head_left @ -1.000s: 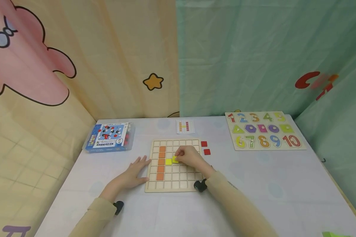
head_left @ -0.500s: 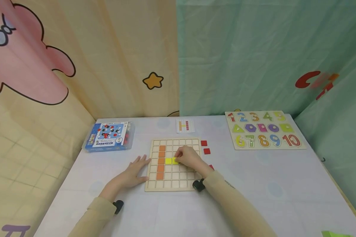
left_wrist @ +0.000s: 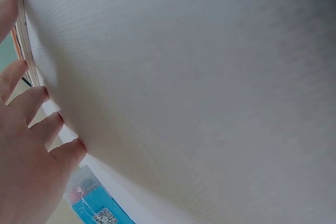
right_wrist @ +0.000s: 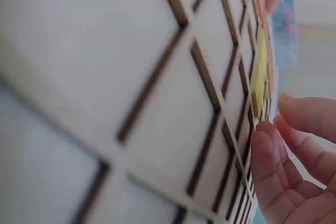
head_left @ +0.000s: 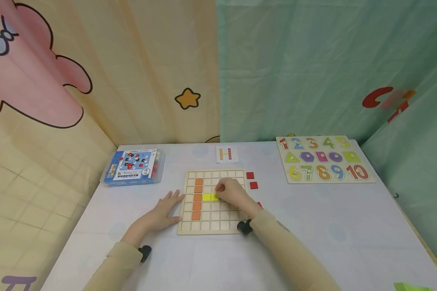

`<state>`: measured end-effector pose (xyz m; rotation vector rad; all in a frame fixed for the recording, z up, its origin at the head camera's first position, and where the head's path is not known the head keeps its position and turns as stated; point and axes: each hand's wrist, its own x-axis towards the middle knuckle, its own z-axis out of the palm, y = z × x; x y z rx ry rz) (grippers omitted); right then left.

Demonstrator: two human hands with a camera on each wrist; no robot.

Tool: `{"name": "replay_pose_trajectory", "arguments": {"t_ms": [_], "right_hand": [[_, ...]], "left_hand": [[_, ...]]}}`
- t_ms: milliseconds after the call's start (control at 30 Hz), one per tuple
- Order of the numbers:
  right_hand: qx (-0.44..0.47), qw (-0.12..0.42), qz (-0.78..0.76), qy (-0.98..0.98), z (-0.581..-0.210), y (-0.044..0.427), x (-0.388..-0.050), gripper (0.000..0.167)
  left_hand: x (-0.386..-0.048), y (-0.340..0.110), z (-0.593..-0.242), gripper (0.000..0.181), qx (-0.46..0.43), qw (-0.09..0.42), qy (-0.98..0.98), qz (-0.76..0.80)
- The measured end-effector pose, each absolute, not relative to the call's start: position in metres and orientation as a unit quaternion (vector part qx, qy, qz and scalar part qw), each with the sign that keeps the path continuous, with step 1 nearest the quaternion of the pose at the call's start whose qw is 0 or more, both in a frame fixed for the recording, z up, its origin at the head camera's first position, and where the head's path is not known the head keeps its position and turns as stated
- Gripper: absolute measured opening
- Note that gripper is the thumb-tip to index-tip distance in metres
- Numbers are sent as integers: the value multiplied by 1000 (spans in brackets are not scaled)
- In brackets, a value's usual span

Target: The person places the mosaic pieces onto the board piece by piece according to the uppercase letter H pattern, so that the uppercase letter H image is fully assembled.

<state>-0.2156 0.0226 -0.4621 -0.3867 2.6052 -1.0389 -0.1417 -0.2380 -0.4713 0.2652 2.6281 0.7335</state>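
Observation:
A square-grid wooden board [head_left: 215,233] lies on the table, with a column of orange tiles [head_left: 197,197] in its left part. Two yellow tiles sit in a row to the right of that column: one yellow tile [head_left: 206,197] shows whole, the other [head_left: 214,197] is partly covered by my right fingers. My right hand [head_left: 233,192] is loosely curled at this second tile; the right wrist view shows nothing between thumb and fingers [right_wrist: 265,145]. My left hand [head_left: 162,212] lies spread with fingertips against the board's left edge. Red tiles [head_left: 253,185] lie right of the board.
Behind the board is a small pattern card [head_left: 227,154]. A boxed molecule set [head_left: 134,167] stands at the back left, and a number-and-shape puzzle board [head_left: 325,158] lies at the back right. Something green [head_left: 411,286] shows at the lower right corner.
The second yellow tile, slightly tilted in my right fingers a second ago, has gone down flat beside the first. My right fingertips have shifted slightly off it. The left hand keeps its place.

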Motion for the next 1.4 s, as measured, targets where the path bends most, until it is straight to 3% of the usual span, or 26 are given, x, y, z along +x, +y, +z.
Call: {"name": "replay_pose_trajectory", "arguments": {"t_ms": [367,700,1400], "right_hand": [[-98,143,-417,892,-447,82,-239,22],[-62,130,-427,893,-454,130,-252,29],[-66,147,-386,908,-477,148,-253,27]], "left_hand": [[-141,-240,-474,76,93,200,939,264],[-141,-241,-474,77,92,203,938,267],[-142,-238,-471,77,85,203,940,260]]}}
